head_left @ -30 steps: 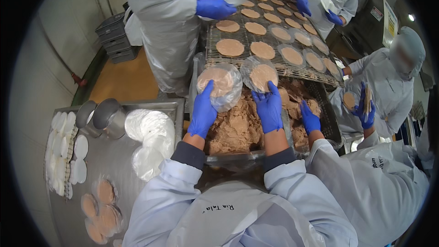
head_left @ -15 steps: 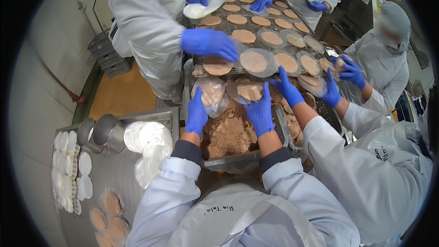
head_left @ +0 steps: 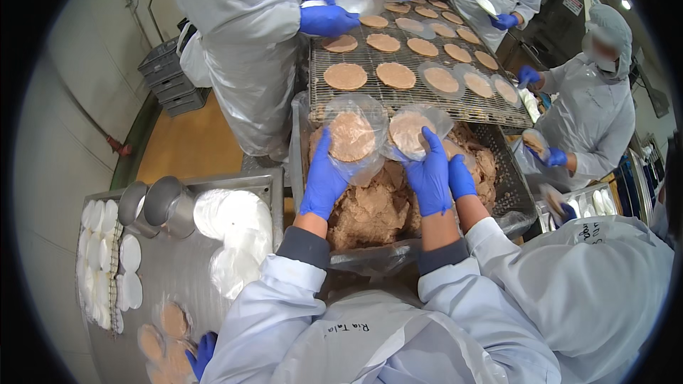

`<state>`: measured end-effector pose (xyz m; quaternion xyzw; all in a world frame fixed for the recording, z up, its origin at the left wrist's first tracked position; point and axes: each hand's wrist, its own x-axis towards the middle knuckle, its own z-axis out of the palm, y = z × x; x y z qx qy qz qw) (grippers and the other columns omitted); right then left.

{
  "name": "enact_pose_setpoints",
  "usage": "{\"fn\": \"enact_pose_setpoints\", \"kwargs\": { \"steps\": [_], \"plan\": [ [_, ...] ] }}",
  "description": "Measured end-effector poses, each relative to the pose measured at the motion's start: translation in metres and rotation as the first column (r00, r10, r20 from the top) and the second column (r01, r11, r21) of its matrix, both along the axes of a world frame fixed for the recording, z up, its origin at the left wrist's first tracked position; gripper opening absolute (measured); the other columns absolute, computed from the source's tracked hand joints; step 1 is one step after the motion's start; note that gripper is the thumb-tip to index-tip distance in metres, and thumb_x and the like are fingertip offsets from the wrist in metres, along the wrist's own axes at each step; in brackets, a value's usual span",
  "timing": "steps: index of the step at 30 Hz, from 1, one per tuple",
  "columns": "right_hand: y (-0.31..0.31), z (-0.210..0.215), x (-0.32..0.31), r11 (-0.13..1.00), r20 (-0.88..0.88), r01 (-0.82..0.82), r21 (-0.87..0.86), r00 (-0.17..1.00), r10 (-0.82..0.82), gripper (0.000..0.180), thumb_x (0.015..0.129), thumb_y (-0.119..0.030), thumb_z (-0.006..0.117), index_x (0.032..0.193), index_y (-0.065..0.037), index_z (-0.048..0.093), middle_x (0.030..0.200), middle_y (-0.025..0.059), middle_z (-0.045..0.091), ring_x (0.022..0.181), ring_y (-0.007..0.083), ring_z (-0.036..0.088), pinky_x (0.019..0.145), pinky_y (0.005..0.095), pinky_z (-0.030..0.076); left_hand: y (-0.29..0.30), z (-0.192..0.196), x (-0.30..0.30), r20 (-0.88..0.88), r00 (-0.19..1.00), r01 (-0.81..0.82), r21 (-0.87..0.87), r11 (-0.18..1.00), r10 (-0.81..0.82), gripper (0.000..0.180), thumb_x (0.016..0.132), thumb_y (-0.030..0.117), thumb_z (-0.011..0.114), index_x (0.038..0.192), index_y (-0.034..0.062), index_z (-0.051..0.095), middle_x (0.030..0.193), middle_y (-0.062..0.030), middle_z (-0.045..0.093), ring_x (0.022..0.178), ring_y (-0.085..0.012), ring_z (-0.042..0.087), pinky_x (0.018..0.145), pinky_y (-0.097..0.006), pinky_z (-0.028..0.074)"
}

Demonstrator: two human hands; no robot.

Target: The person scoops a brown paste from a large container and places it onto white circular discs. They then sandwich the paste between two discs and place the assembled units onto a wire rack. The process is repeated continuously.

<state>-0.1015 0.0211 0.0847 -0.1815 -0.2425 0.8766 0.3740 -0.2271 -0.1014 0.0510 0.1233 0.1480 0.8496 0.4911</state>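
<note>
My left hand, in a blue glove, is closed on the edge of a flat round patty backed by clear plastic film. A second patty on film is gripped by my right hand, its thumb lying over the edge. Both patties are held side by side above a bin full of ground meat mixture, just short of the wire mesh belt. On that belt lie rows of round patties, some bare and some on film.
A co-worker's gloved hand is close beside my right hand. Across the belt's left side, another person's hand works with film. The left steel table carries metal rings, film discs and patties, with another gloved hand beside them.
Both my hands have turned and raised the two patties, keeping hold of them. The belt's near patties have moved away, the far-left person's hand has drawn back, and a gloved hand has appeared lower left.
</note>
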Motion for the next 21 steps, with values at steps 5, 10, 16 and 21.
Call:
{"fn": "enact_pose_setpoints", "kwargs": {
  "steps": [5,10,16,21],
  "plan": [
    [-0.031,0.027,-0.012,0.972,-0.019,-0.045,0.232,0.999,0.051,0.049,0.082,-0.018,0.054,0.121,0.005,0.036,0.118,0.0165,0.047,0.107,0.0281,0.05,0.088,0.0401,0.044,-0.015,0.006,0.007,0.03,1.0,0.009,-0.013,1.0,-0.009,0.053,0.089,0.041,0.044,0.126,0.0043,0.037,0.123,-0.0121,0.045,0.112,-0.0245,0.046,0.094,-0.04,0.039],
    [-0.044,-0.022,-0.039,0.506,0.295,-0.02,0.863,0.832,-0.47,0.049,0.078,-0.026,0.06,0.12,-0.005,0.045,0.116,0.0141,0.048,0.109,0.0229,0.045,0.094,0.0335,0.032,-0.015,0.011,0.018,-0.141,0.99,-0.035,-0.173,0.984,0.011,0.049,0.086,0.03,0.053,0.124,0.0033,0.037,0.12,-0.0117,0.047,0.108,-0.0222,0.049,0.089,-0.039,0.043],
    [-0.014,-0.017,-0.012,0.988,0.289,0.041,0.148,0.954,-0.083,0.066,0.079,-0.041,0.056,0.13,-0.007,0.031,0.135,0.0131,0.028,0.125,0.0253,0.028,0.1,0.0465,0.021,-0.006,-0.038,0.004,0.077,0.997,0.002,-0.2,0.98,0.014,0.049,0.085,0.026,0.054,0.124,0.0028,0.037,0.124,-0.0155,0.044,0.112,-0.0278,0.046,0.09,-0.047,0.042],
    [0.017,-0.007,-0.015,0.996,0.028,0.067,-0.064,0.997,-0.065,0.084,0.078,-0.048,0.055,0.136,-0.007,0.01,0.139,0.0162,0.018,0.128,0.0288,0.021,0.102,0.0482,0.02,0.014,-0.006,-0.011,-0.035,0.999,0.0,0.016,1.0,0.001,0.065,0.086,0.052,0.039,0.129,0.004,0.03,0.129,-0.0152,0.037,0.116,-0.0316,0.04,0.097,-0.048,0.034]
  ]
}}
